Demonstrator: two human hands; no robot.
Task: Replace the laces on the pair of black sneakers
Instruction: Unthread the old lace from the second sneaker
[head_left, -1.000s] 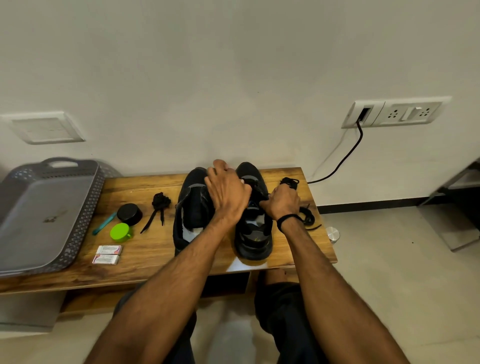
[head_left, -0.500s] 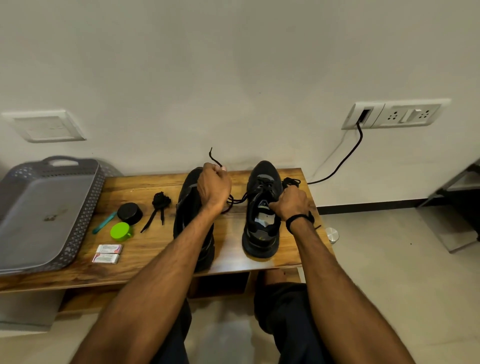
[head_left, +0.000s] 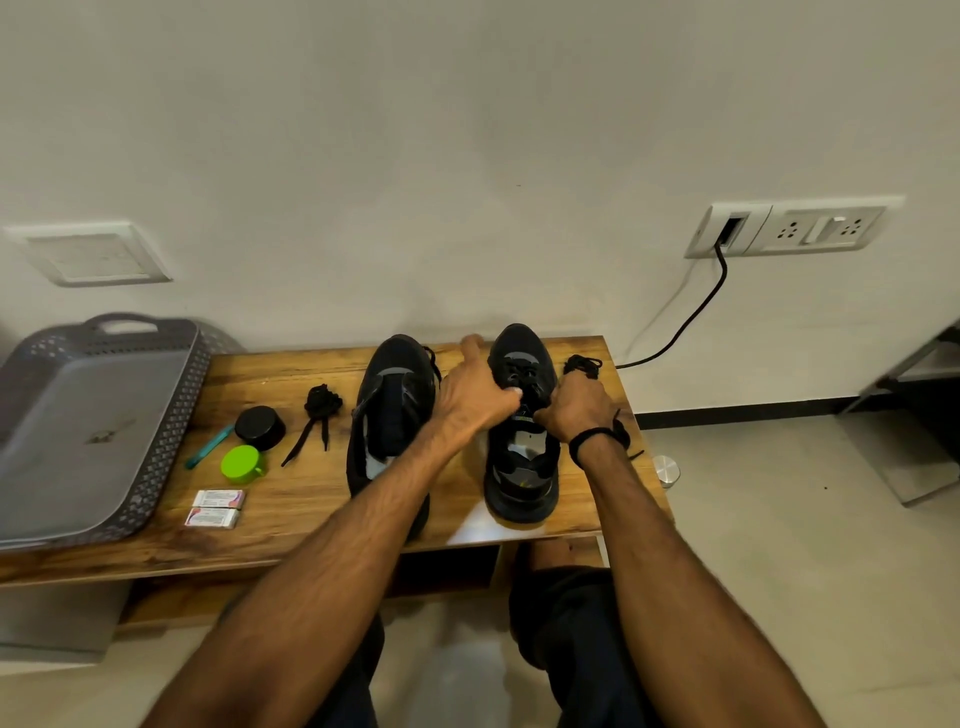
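Observation:
Two black sneakers stand toes to the wall on a wooden table (head_left: 291, 499). The left sneaker (head_left: 392, 410) has an open, lace-free throat. My left hand (head_left: 475, 397) reaches across to the right sneaker (head_left: 519, 467) and pinches its black lace (head_left: 524, 374) at the eyelets, thumb pointing up. My right hand (head_left: 574, 410), a black band on its wrist, grips that sneaker's right side by the tongue. A bundled black lace (head_left: 322, 404) lies left of the shoes. Another lace bundle (head_left: 583, 364) lies at the back right.
A grey perforated basket tray (head_left: 171, 415) fills the table's left end. Near it lie a black round tin (head_left: 260, 427), a green lid (head_left: 240, 462), a teal pen (head_left: 209, 447) and two small boxes (head_left: 215, 508). A black cable (head_left: 691, 317) hangs from the wall socket. A metal stopper (head_left: 666, 470) stands on the floor.
Half a second ago my left hand held a pulled-out stretch of lace up to the left. It has now come back to the right sneaker's eyelets. My right hand stays on that sneaker.

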